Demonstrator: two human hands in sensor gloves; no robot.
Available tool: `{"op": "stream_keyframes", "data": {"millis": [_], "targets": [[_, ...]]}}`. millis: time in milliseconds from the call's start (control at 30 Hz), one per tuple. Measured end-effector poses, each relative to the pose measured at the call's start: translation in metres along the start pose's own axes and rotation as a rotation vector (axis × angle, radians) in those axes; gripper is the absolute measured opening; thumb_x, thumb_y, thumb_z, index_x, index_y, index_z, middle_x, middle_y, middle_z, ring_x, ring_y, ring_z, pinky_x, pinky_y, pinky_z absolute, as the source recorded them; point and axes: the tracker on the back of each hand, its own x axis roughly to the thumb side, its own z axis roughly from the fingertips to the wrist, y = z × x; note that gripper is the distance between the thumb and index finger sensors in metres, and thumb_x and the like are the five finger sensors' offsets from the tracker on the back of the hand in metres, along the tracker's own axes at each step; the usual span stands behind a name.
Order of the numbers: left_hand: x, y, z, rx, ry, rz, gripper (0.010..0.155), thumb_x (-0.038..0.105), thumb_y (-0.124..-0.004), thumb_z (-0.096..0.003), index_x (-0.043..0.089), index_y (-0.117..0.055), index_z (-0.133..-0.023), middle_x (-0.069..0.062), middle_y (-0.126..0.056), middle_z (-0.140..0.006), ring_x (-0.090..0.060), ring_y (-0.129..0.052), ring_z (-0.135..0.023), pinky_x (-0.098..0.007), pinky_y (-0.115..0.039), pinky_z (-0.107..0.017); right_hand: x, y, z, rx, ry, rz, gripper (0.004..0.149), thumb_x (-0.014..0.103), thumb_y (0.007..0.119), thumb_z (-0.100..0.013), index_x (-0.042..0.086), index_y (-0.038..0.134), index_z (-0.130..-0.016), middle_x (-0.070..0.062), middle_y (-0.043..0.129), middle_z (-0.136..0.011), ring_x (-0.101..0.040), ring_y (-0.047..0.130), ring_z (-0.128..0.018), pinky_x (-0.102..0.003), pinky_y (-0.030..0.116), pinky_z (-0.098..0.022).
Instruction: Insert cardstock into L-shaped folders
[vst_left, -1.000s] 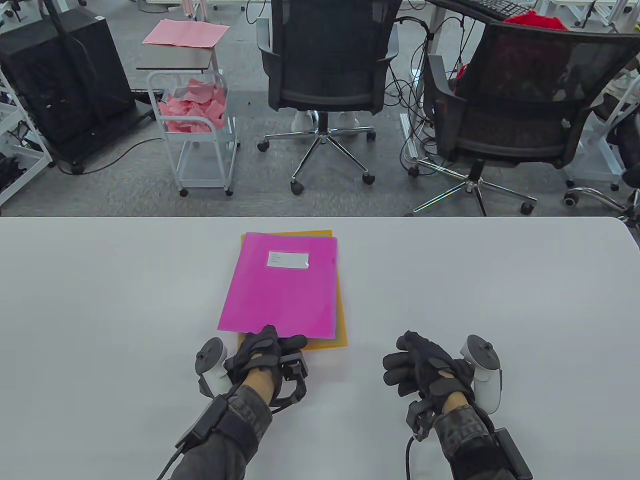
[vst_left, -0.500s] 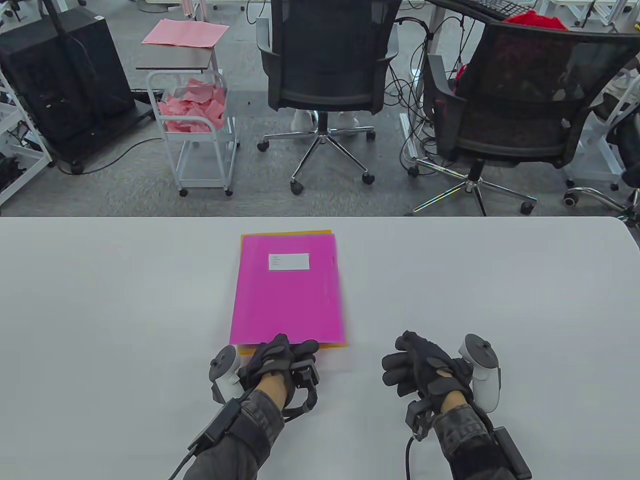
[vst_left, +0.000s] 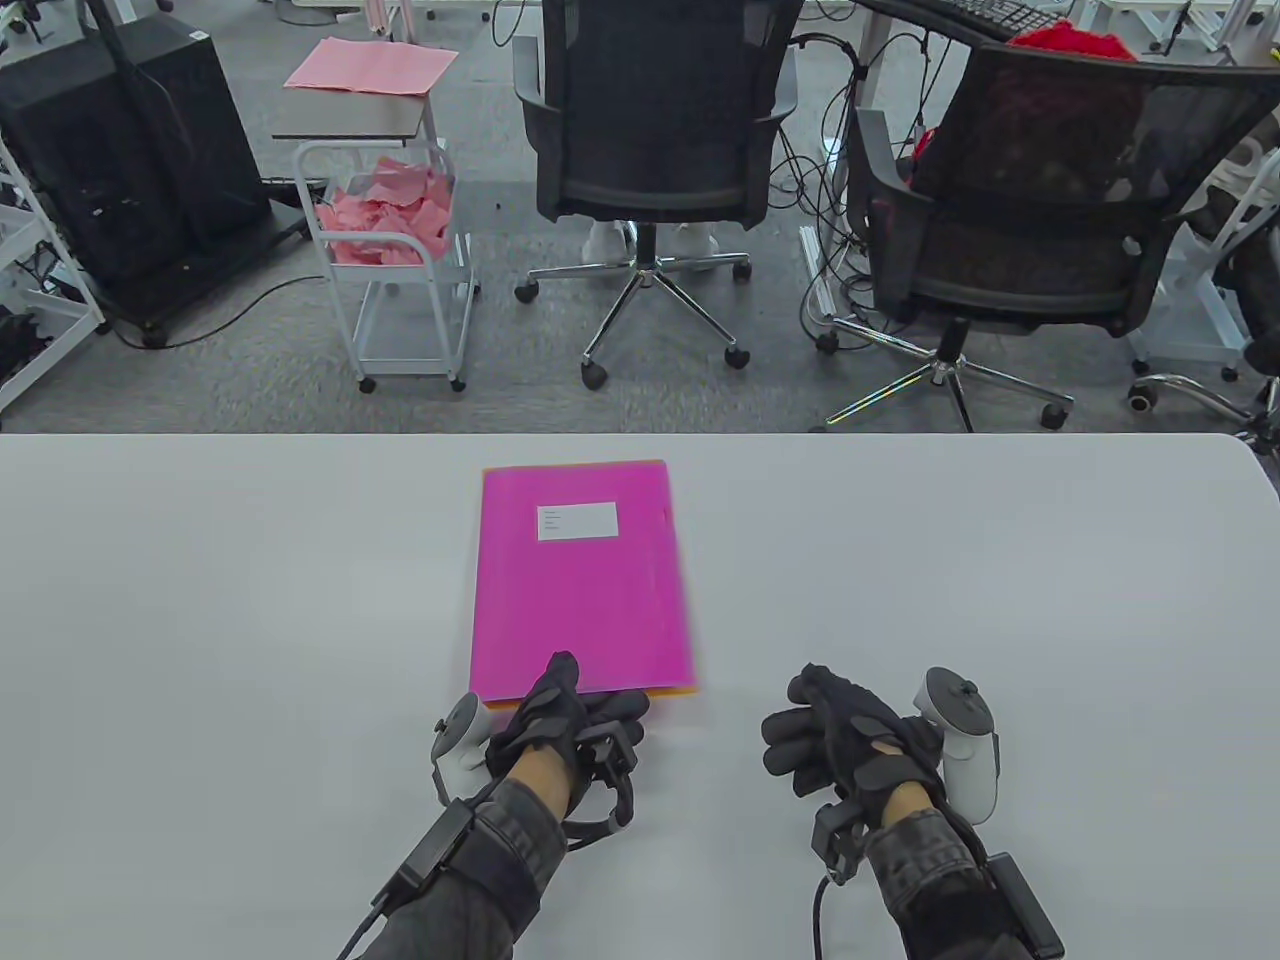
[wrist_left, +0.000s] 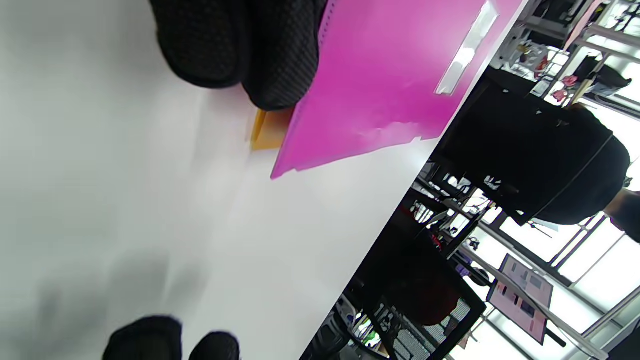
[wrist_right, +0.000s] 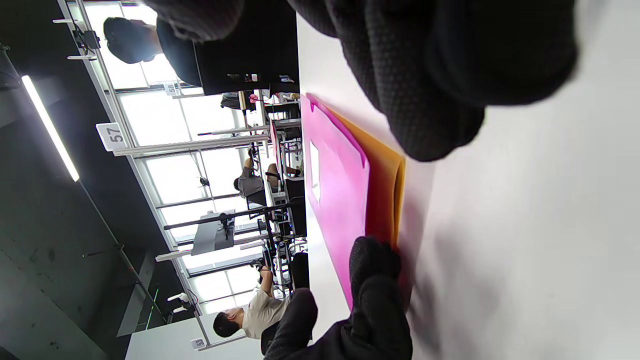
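Note:
A magenta folder (vst_left: 580, 590) with a white label (vst_left: 577, 521) lies on the white table (vst_left: 1000, 600), almost squarely on top of an orange sheet (vst_left: 672, 691). Only thin orange strips show at its near and far edges. My left hand (vst_left: 565, 715) holds the folder's near edge, with the index finger laid on top. The left wrist view shows those fingers (wrist_left: 280, 65) on the magenta folder (wrist_left: 390, 85) above an orange corner (wrist_left: 270, 135). My right hand (vst_left: 815, 730) rests on the table to the right, fingers curled and empty. The right wrist view shows both sheets (wrist_right: 335, 200) edge-on.
Beyond the table's far edge stand two black office chairs (vst_left: 650, 150) and a white cart (vst_left: 400, 260) holding pink paper scraps. Bare table surface lies left and right of the folder.
My left hand has swung the magenta folder's near edge to the right, so it now covers the orange sheet almost fully. My right hand has barely moved.

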Motion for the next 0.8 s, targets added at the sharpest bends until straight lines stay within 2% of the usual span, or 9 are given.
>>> {"op": "stream_keyframes", "data": {"millis": [133, 267, 400, 467, 533, 600, 667, 700, 800], "targets": [[0.002, 0.001, 0.006, -0.036, 0.015, -0.004, 0.100, 0.064, -0.053, -0.0501, -0.003, 0.011, -0.087, -0.028, -0.044, -0.101, -0.035, -0.093, -0.086, -0.047, -0.083, -0.060, 0.001, 0.001, 0.000, 0.012, -0.003, 0.003, 0.067, 0.052, 0.060, -0.053, -0.002, 0.045, -0.089, -0.029, 0.080, -0.074, -0.035, 0.095, -0.048, -0.035, 0.086, -0.026], [0.008, 0.011, 0.014, -0.044, -0.012, -0.059, 0.098, 0.064, -0.053, -0.0503, 0.001, 0.009, -0.090, -0.026, -0.044, -0.103, -0.038, -0.091, -0.085, -0.049, -0.080, -0.058, -0.001, 0.004, -0.001, 0.027, 0.007, 0.024, 0.067, 0.052, 0.061, -0.053, -0.002, 0.046, -0.089, -0.030, 0.080, -0.074, -0.035, 0.095, -0.048, -0.035, 0.086, -0.026], [0.032, 0.027, 0.027, -0.082, -0.193, -0.179, 0.096, 0.067, -0.057, -0.0499, 0.010, 0.006, -0.096, -0.022, -0.041, -0.106, -0.039, -0.087, -0.088, -0.051, -0.078, -0.060, 0.002, 0.007, -0.002, 0.024, -0.010, 0.062, 0.068, 0.052, 0.062, -0.052, -0.003, 0.046, -0.089, -0.031, 0.079, -0.074, -0.038, 0.094, -0.048, -0.038, 0.085, -0.026], [0.051, 0.039, 0.036, -0.093, -0.323, -0.291, 0.098, 0.070, -0.060, -0.0487, 0.016, 0.004, -0.099, -0.021, -0.038, -0.109, -0.041, -0.084, -0.091, -0.053, -0.076, -0.061, 0.005, 0.008, -0.002, 0.033, -0.041, 0.109, 0.068, 0.052, 0.063, -0.051, -0.003, 0.046, -0.089, -0.032, 0.079, -0.075, -0.039, 0.094, -0.049, -0.039, 0.085, -0.026], [0.072, 0.054, 0.048, -0.075, -0.459, -0.493, 0.105, 0.080, -0.062, -0.0436, 0.018, -0.001, -0.103, -0.021, -0.035, -0.112, -0.045, -0.079, -0.095, -0.056, -0.075, -0.060, 0.010, 0.010, 0.000, 0.025, -0.075, 0.163, 0.075, 0.057, 0.067, -0.049, -0.001, 0.045, -0.091, -0.034, 0.074, -0.080, -0.045, 0.088, -0.056, -0.046, 0.081, -0.032], [0.085, 0.068, 0.059, -0.011, -0.558, -0.666, 0.108, 0.087, -0.059, -0.0418, 0.020, -0.004, -0.106, -0.020, -0.033, -0.115, -0.047, -0.073, -0.099, -0.059, -0.074, -0.061, 0.017, 0.011, 0.004, -0.063, -0.114, 0.263, 0.082, 0.062, 0.070, -0.046, 0.000, 0.042, -0.092, -0.035, 0.068, -0.085, -0.049, 0.082, -0.061, -0.050, 0.078, -0.036], [0.097, 0.085, 0.070, 0.102, -0.628, -0.844, 0.111, 0.089, -0.061, -0.0379, 0.020, -0.009, -0.108, -0.021, -0.033, -0.115, -0.053, -0.069, -0.100, -0.065, -0.069, -0.060, 0.023, 0.013, 0.009, -0.202, -0.158, 0.446, 0.088, 0.066, 0.072, -0.041, 0.004, 0.040, -0.095, -0.036, 0.061, -0.090, -0.052, 0.076, -0.067, -0.055, 0.076, -0.039], [0.100, 0.091, 0.073, 0.126, -0.640, -0.918, 0.111, 0.090, -0.062, -0.0364, 0.022, -0.011, -0.108, -0.022, -0.031, -0.116, -0.055, -0.063, -0.102, -0.069, -0.065, -0.061, 0.025, 0.014, 0.011, -0.235, -0.164, 0.520, 0.090, 0.068, 0.073, -0.038, 0.008, 0.038, -0.096, -0.035, 0.057, -0.093, -0.053, 0.072, -0.072, -0.058, 0.073, -0.043], [0.110, 0.107, 0.082, 0.206, -0.645, -1.318, 0.111, 0.093, -0.060, -0.0347, 0.026, -0.013, -0.109, -0.020, -0.025, -0.117, -0.057, -0.052, -0.106, -0.074, -0.058, -0.063, 0.031, 0.017, 0.012, -0.259, -0.127, 0.813, 0.094, 0.071, 0.072, -0.037, 0.018, 0.026, -0.099, -0.029, 0.035, -0.105, -0.053, 0.051, -0.089, -0.068, 0.059, -0.056]]}}
